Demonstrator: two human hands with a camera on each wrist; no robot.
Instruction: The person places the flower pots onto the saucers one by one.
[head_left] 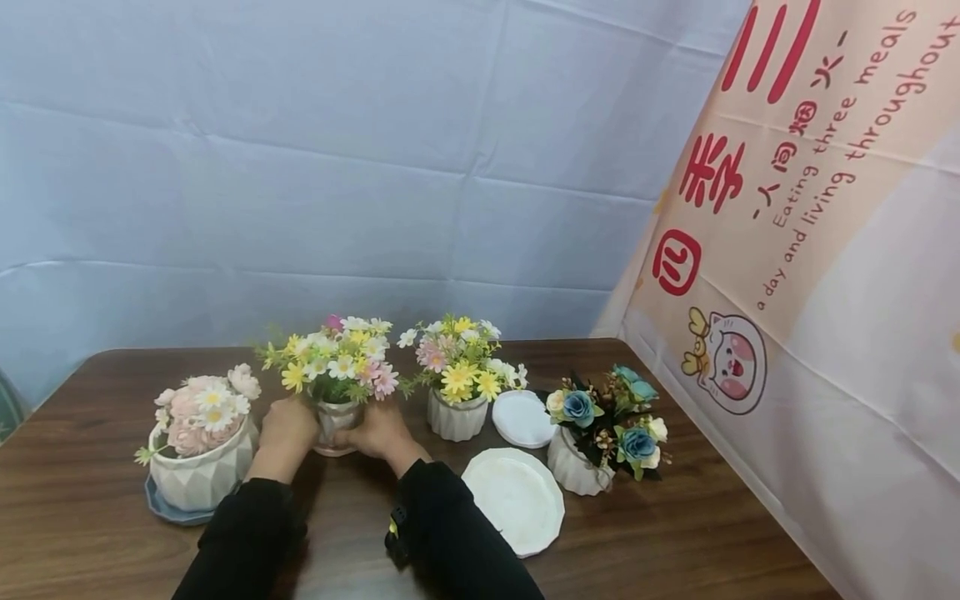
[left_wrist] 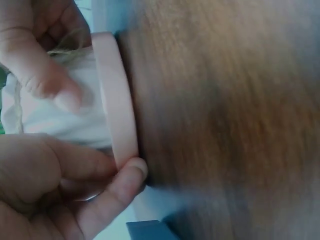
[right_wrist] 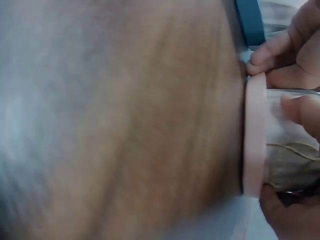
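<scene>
A small whitish flowerpot [head_left: 335,421] with twine round it holds yellow, white and pink daisy-like flowers [head_left: 341,364]. It stands on a pale pink saucer [left_wrist: 120,102] on the table. My left hand [head_left: 288,429] is at the pot's left and pinches the saucer's rim between thumb and finger, as the left wrist view shows. From the other side my right hand [head_left: 382,429] grips the pot, its thumb [right_wrist: 302,110] lying across the front of the wall. Its remaining fingers are partly hidden behind the pot.
Left stands a white faceted pot [head_left: 198,471] of pale pink flowers on a blue saucer [head_left: 176,511]. Right are a ribbed white pot [head_left: 457,418], two white saucers [head_left: 522,419] [head_left: 513,500] and a tilted pot [head_left: 576,467] with blue roses. A pale cloth [head_left: 337,150] hangs behind.
</scene>
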